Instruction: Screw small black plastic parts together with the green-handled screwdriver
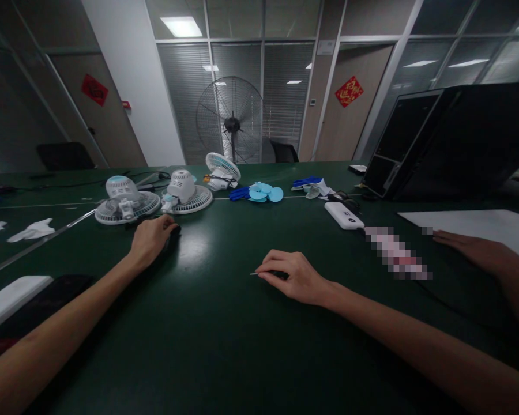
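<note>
My right hand (297,278) hovers over or rests on the middle of the green table, closed around a small screwdriver (280,275). Its thin metal shaft points left and its dark handle is partly covered by my fingers. Farther left, the fingers of my left hand (150,237) are closed on a small black object (173,235), whose kind I cannot make out. Just beyond that hand lie two white fan heads with round grilles, a left one (125,207) and a right one (185,196).
A third small fan (222,171) lies behind, beside light-blue fan blades (266,192) and blue-white gloves (313,187). At right are a white power bank (344,215), a black computer case (458,144) and another person's hand (480,251) by a white sheet (493,225). A white box (12,300) sits left.
</note>
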`<action>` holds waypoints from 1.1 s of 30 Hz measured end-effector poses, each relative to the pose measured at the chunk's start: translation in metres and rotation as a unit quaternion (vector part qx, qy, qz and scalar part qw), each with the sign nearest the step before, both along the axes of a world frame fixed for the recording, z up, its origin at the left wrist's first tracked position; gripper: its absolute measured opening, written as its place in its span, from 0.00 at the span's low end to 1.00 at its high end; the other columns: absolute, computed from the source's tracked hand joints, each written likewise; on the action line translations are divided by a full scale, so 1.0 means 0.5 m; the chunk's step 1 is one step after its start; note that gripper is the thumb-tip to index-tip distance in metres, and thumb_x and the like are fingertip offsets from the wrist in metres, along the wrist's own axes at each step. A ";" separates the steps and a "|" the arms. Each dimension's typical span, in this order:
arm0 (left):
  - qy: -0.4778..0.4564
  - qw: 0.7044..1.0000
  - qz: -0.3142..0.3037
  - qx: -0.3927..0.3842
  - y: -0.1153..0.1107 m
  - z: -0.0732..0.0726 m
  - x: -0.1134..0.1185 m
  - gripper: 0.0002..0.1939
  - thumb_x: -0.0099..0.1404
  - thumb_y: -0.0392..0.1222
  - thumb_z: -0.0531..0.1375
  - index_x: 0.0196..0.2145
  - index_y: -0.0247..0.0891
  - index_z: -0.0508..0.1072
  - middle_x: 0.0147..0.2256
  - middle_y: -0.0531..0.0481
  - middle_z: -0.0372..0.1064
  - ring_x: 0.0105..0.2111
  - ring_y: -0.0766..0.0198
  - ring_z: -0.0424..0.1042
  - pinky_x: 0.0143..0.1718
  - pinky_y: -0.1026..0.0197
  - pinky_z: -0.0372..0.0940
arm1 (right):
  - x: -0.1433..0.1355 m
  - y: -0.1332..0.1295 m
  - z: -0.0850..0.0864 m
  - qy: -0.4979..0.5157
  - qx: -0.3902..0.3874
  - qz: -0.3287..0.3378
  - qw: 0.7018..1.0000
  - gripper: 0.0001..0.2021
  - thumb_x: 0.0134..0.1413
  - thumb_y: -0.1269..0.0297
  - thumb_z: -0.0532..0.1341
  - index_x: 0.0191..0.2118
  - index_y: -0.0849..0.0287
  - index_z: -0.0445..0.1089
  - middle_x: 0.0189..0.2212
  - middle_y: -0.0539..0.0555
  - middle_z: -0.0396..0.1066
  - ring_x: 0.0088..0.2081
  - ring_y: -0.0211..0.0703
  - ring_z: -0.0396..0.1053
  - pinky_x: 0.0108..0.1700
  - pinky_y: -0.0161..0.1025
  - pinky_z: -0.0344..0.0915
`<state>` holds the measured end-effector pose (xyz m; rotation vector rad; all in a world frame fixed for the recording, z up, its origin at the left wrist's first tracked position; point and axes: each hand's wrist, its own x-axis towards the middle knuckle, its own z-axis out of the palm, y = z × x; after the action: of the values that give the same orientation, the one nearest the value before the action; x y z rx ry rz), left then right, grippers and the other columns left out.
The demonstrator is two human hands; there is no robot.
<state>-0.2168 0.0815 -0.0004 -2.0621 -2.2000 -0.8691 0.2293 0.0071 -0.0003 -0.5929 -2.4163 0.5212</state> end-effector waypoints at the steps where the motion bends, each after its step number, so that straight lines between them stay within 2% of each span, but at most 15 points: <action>1: 0.012 1.000 0.006 -0.001 0.001 -0.003 -0.004 0.18 0.66 0.57 0.61 0.42 0.43 0.81 0.40 0.42 0.82 0.42 0.42 0.79 0.44 0.49 0.69 | 0.000 0.000 0.000 0.000 -0.001 0.001 1.000 0.10 0.72 0.66 0.63 0.53 0.57 0.78 0.47 0.54 0.76 0.42 0.40 0.76 0.40 0.35 0.75; 3: 0.034 0.999 0.017 0.002 0.005 -0.010 -0.011 0.18 0.67 0.57 0.60 0.42 0.43 0.81 0.40 0.43 0.82 0.41 0.45 0.80 0.43 0.52 0.70 | 0.001 0.001 0.000 0.001 0.002 -0.001 1.000 0.10 0.71 0.66 0.63 0.53 0.57 0.78 0.47 0.54 0.76 0.41 0.40 0.76 0.40 0.35 0.75; 8: 0.025 0.999 0.027 0.025 0.012 -0.020 -0.014 0.18 0.70 0.53 0.57 0.46 0.40 0.80 0.41 0.44 0.83 0.42 0.51 0.81 0.45 0.58 0.70 | 0.000 0.004 -0.005 0.002 0.011 -0.005 1.000 0.10 0.71 0.66 0.64 0.53 0.57 0.78 0.45 0.54 0.76 0.39 0.39 0.75 0.39 0.36 0.74; 16: 0.065 0.998 -0.005 0.006 -0.005 -0.007 0.021 0.15 0.70 0.50 0.58 0.44 0.40 0.80 0.41 0.43 0.82 0.42 0.49 0.81 0.42 0.58 0.70 | -0.002 0.000 0.000 0.001 0.006 -0.002 1.000 0.10 0.71 0.67 0.64 0.53 0.57 0.78 0.46 0.54 0.76 0.40 0.39 0.75 0.39 0.35 0.74; 23: 0.011 1.000 0.013 0.006 0.004 -0.011 -0.002 0.16 0.68 0.50 0.60 0.45 0.39 0.82 0.44 0.44 0.83 0.45 0.50 0.81 0.49 0.57 0.70 | 0.000 0.001 0.000 0.000 0.011 0.003 1.000 0.10 0.71 0.66 0.63 0.53 0.57 0.78 0.46 0.54 0.76 0.39 0.39 0.75 0.38 0.35 0.74; 28: -0.023 0.999 0.024 0.004 0.004 -0.010 -0.006 0.17 0.68 0.50 0.60 0.45 0.38 0.83 0.44 0.43 0.83 0.46 0.50 0.81 0.50 0.58 0.71 | 0.000 0.000 0.001 0.000 0.015 0.002 1.000 0.10 0.71 0.67 0.63 0.53 0.57 0.78 0.46 0.54 0.76 0.39 0.38 0.75 0.37 0.34 0.73; 33: 0.049 0.998 0.027 -0.014 -0.011 0.002 0.018 0.18 0.70 0.46 0.57 0.47 0.38 0.83 0.46 0.42 0.83 0.46 0.47 0.81 0.52 0.55 0.71 | -0.001 0.002 -0.001 -0.004 0.016 -0.001 1.000 0.09 0.71 0.67 0.64 0.53 0.58 0.78 0.45 0.54 0.76 0.39 0.38 0.75 0.38 0.34 0.73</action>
<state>-0.2080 0.0760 0.0003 -2.0014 -2.2190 -0.7210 0.2289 0.0079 -0.0006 -0.5841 -2.4273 0.4784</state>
